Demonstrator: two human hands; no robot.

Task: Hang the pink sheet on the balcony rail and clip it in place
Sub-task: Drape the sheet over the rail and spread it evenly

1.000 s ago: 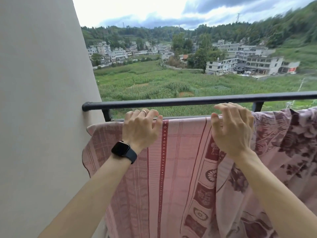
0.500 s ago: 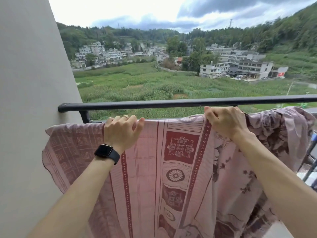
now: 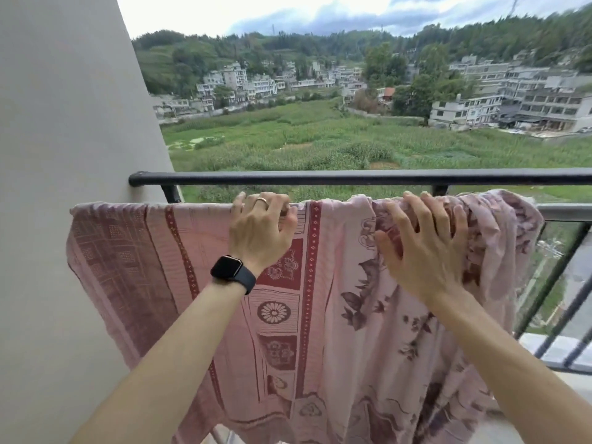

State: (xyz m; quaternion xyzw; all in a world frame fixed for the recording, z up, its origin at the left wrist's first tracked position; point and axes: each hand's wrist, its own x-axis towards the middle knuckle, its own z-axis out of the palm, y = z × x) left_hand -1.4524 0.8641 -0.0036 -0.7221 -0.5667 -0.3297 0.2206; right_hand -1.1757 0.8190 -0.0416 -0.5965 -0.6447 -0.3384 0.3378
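Observation:
The pink patterned sheet (image 3: 320, 315) hangs over the balcony rail (image 3: 563, 212), spread flat on the left and bunched at the right end. My left hand (image 3: 259, 232), with a ring and a black watch, curls over the sheet's top edge at the rail, above a dark red panel. My right hand (image 3: 423, 248) lies on the bunched floral part with its fingers spread and the fingertips over the top fold. No clip is in view.
A black bar (image 3: 320, 177) runs just beyond and above the sheet, fixed to the beige wall (image 3: 64, 123) on the left. Dark railing bars (image 3: 551, 290) drop down at the right. Fields and buildings lie far below.
The sheet has spread leftward along the rail toward the wall. My right hand has gone from a closed grip to spread fingers. My left hand now sits over the red panel column.

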